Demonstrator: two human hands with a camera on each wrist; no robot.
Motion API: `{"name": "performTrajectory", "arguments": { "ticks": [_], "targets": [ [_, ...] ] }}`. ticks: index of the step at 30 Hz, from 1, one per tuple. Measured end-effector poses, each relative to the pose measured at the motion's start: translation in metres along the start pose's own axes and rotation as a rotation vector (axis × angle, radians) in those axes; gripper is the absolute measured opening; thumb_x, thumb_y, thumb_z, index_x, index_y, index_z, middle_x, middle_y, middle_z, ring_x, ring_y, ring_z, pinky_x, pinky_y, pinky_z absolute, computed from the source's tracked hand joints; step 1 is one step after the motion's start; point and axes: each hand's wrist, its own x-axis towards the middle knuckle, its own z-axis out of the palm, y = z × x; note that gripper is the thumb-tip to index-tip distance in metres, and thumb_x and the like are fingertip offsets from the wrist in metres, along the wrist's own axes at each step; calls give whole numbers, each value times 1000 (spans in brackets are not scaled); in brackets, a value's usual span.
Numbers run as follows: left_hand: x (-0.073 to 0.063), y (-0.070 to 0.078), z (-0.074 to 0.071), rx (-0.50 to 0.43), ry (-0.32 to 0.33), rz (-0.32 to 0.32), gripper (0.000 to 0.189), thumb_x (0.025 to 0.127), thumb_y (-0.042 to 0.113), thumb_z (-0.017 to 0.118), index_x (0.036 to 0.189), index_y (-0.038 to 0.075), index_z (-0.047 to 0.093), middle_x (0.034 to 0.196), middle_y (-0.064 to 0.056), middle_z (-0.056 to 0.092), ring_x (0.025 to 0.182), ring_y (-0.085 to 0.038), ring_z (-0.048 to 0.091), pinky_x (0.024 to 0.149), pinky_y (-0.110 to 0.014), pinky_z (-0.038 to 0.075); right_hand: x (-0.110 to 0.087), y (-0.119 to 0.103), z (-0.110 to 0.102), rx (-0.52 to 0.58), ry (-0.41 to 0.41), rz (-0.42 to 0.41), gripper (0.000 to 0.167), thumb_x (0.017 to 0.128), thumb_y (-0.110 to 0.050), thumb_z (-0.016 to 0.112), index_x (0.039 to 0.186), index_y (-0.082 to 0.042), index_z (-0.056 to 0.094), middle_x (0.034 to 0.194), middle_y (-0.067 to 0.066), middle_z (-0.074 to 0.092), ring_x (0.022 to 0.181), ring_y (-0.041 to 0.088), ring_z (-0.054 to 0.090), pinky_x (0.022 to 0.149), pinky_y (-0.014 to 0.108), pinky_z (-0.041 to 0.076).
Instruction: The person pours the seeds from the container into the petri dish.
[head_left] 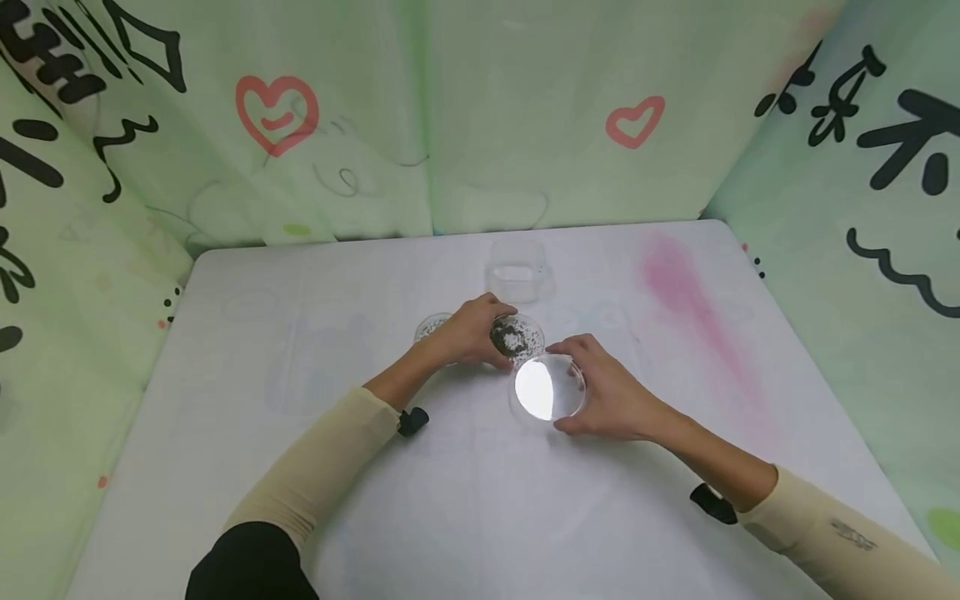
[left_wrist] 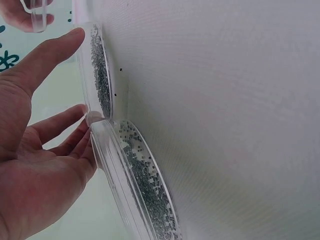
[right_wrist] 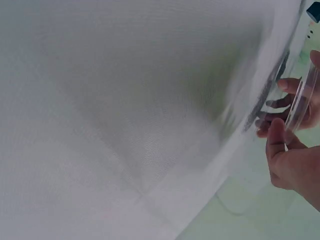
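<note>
My left hand (head_left: 471,333) spans a clear petri dish (head_left: 517,336) of small dark granules, thumb on one side and fingers on the other. In the left wrist view, that dish (left_wrist: 101,75) stands on the table against a second petri dish (left_wrist: 150,185), also with dark granules. Part of this second dish (head_left: 429,325) is hidden behind my left hand in the head view. My right hand (head_left: 611,392) holds a clear round lid (head_left: 551,390) by its edge, close to the near side of the first dish. The lid (right_wrist: 301,102) appears tilted in the right wrist view.
A clear squarish plastic container (head_left: 516,273) stands behind the dishes. A few loose granules (left_wrist: 120,69) lie on the white table cover (head_left: 450,500). A pink stain (head_left: 690,300) marks the cover at the right. Green curtains (head_left: 480,117) with drawings enclose the back and sides.
</note>
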Motion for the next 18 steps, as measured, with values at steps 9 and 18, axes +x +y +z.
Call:
{"name": "performTrajectory", "arguments": {
  "ticks": [9,18],
  "targets": [
    [-1,-1,4,-4,-9,17,92,74,28,96,152,6,52,145,-16,53,132,-32,54,116,-45,45,2,16,-21,244,79,58,95,68,4,91,151,-8,47,120,21,57,87,29,59,83,20,49],
    [0,0,1,-2,8,15,92,73,28,96,152,6,53,144,-16,53,132,-31,55,115,-43,45,13,24,-40,417,100,57,90,71,9,87,151,-7,49,147,18,53,85,24,57,80,17,50]
  ]
}}
